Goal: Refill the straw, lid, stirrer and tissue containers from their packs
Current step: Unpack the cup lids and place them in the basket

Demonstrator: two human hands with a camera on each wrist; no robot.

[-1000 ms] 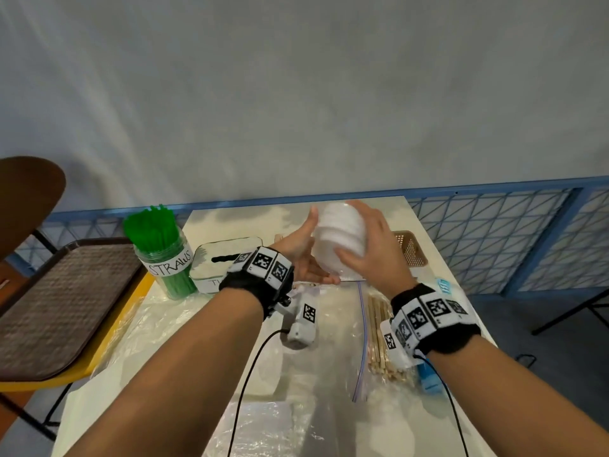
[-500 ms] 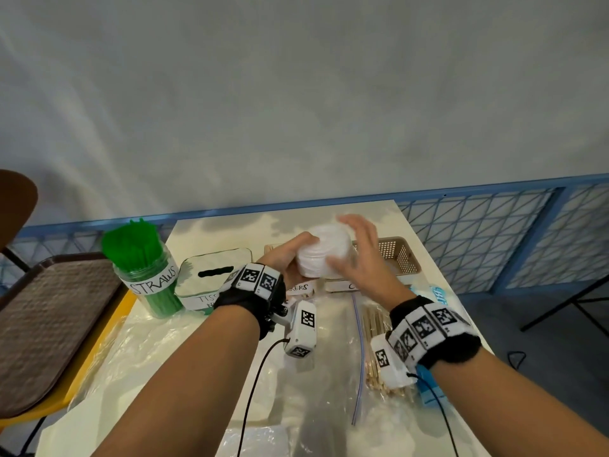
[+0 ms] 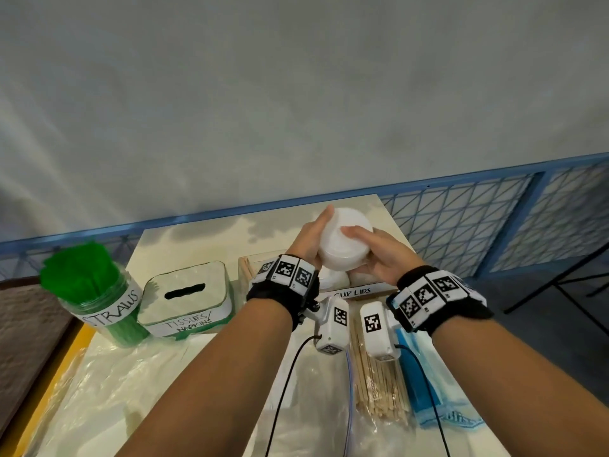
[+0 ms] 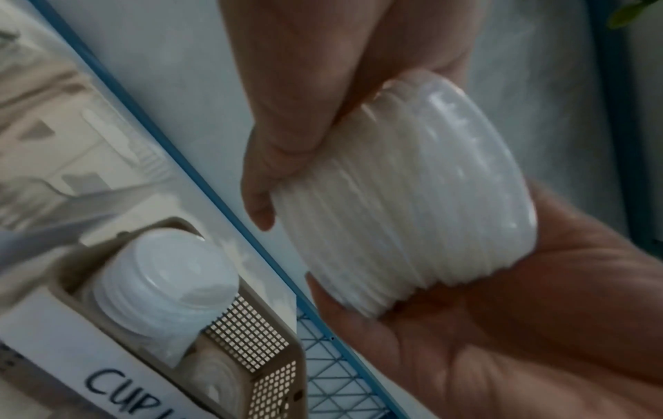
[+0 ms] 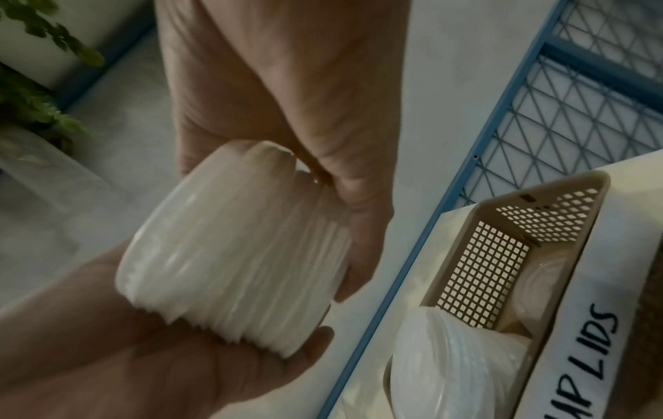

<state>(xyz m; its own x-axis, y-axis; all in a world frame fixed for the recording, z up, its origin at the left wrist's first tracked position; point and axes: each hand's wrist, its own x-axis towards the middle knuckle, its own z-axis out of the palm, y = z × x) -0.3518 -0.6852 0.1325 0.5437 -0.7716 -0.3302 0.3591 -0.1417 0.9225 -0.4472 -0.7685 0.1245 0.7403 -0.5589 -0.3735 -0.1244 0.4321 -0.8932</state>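
Both hands, left hand (image 3: 306, 240) and right hand (image 3: 379, 258), clasped the lid stack (image 3: 342, 245) above the basket (image 4: 258, 360) (apparently part-filled), needing a level lowering next

Both hands (image 3: 342, 245) raised — seemingly cupped.

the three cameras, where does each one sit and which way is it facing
Head: worn on the head, looks forward and down at the table; both forearms and hands show, left hand, right hand, around the stack of lids.
Left wrist: looks along the left palm at the stack; right fingers show.
Right wrist: looks along the right palm; left hand shows.
Shared: both wrist views show the stack and the basket labelled cup lids.
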